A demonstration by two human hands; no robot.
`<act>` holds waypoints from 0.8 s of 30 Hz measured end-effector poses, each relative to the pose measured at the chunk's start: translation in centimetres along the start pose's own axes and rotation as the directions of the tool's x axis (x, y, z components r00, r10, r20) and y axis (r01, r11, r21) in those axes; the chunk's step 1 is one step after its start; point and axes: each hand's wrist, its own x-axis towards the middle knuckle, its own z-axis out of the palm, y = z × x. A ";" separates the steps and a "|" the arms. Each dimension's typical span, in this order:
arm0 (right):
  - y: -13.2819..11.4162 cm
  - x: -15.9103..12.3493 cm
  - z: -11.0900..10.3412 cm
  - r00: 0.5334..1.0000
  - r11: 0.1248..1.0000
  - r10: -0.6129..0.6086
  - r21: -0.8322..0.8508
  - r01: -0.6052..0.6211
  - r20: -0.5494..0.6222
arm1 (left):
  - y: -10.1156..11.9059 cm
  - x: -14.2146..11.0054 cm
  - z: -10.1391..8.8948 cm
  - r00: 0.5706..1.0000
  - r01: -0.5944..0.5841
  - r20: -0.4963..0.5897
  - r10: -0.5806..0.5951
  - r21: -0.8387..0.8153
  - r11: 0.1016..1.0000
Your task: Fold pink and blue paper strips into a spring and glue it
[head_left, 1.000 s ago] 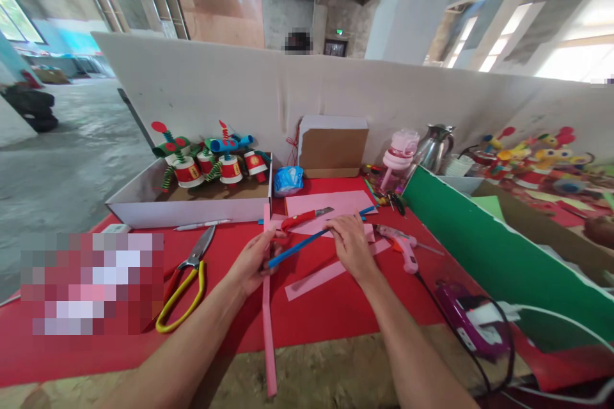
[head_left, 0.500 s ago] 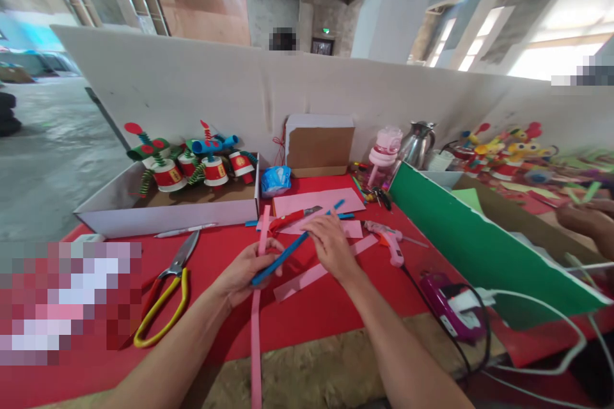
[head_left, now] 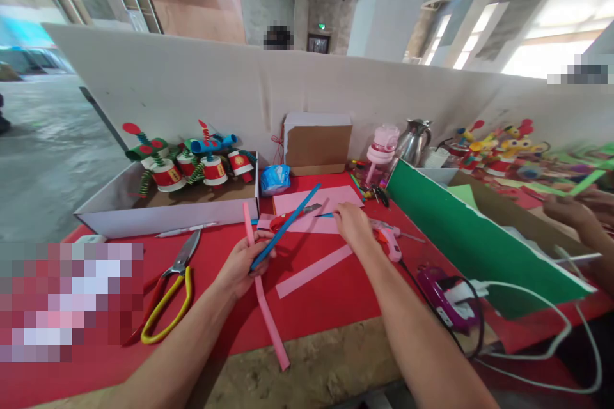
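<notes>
Head view shows two bare hands at work over a red table. The left hand has its fingers closed on two things at once: a long blue strip and a long pink strip. The blue strip slants up and to the right, and the pink one runs down toward the near edge of the table. The right hand reaches out past them, with its fingertips by a small blue piece on the pink paper (I cannot tell if it pinches that piece or only touches it).

The step in hand looks like getting paper strips together. The next move calls for a light pinch on the blue piece and steady left fingers, so the two strips do not slip. It also calls for care, since a red box cutter lies close by with its blade out. Just under the right wrist is a pink glue gun, and big scissors lie off to the left.
</notes>
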 end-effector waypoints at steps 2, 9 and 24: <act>0.6 1.8 -0.3 0.993 0.996 -0.018 -0.088 0.028 0.115 | -0.1 -0.1 0.0 1.000 0.016 0.011 -0.016 0.001 1.000; 1.8 4.5 0.7 0.960 0.981 -0.120 -0.121 0.155 0.255 | -0.3 0.0 -0.1 1.000 0.014 0.028 -0.014 0.009 1.000; 3.3 3.8 -6.6 0.981 0.966 -0.090 -0.253 0.044 -0.173 | -0.4 -0.1 0.0 0.999 0.022 0.023 -0.022 0.001 1.000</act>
